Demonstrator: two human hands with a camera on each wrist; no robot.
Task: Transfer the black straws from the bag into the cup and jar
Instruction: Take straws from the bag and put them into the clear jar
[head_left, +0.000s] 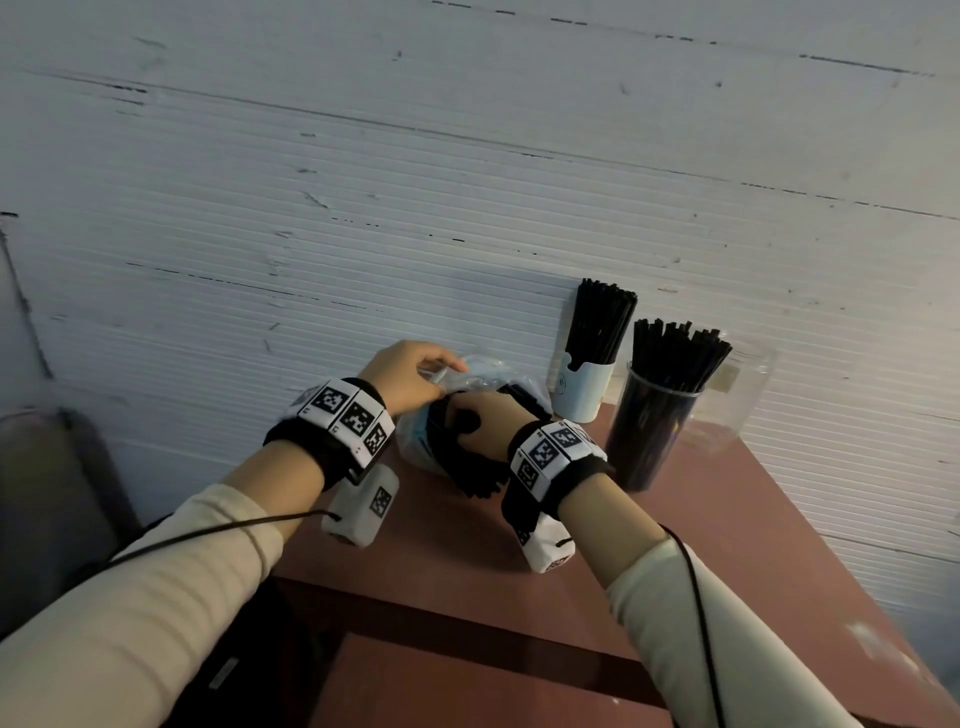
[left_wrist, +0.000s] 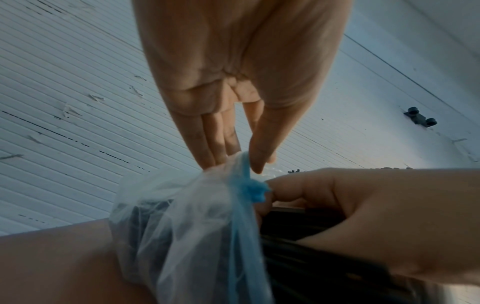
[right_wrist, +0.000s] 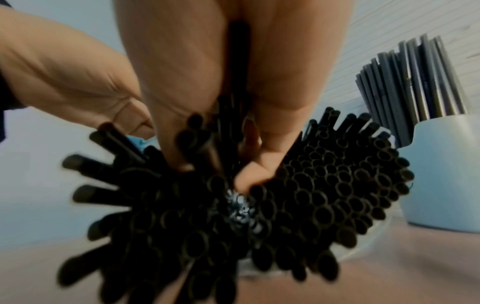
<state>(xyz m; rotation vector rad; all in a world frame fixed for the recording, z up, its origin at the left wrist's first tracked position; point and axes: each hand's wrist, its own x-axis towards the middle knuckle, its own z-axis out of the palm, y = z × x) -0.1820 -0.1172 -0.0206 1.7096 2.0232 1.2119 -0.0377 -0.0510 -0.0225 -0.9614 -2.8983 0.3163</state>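
A clear plastic bag (head_left: 483, 376) with blue ties (left_wrist: 253, 190) lies on the brown table (head_left: 519, 597), full of black straws (head_left: 470, 473). My left hand (head_left: 410, 376) pinches the bag's top edge between thumb and fingertips (left_wrist: 221, 156). My right hand (head_left: 480, 421) is in the bag's mouth, fingers curled round a bunch of the black straws (right_wrist: 324, 185). Behind stand a white cup (head_left: 582, 387) and a clear jar (head_left: 652, 431), both holding upright black straws. The cup (right_wrist: 441, 170) also shows in the right wrist view.
A white ribbed wall (head_left: 467, 182) runs right behind the table. A second clear container (head_left: 737, 395) stands behind the jar. A dark object (head_left: 52, 493) sits off the table's left edge. The table's front edge (head_left: 441, 597) is below my wrists.
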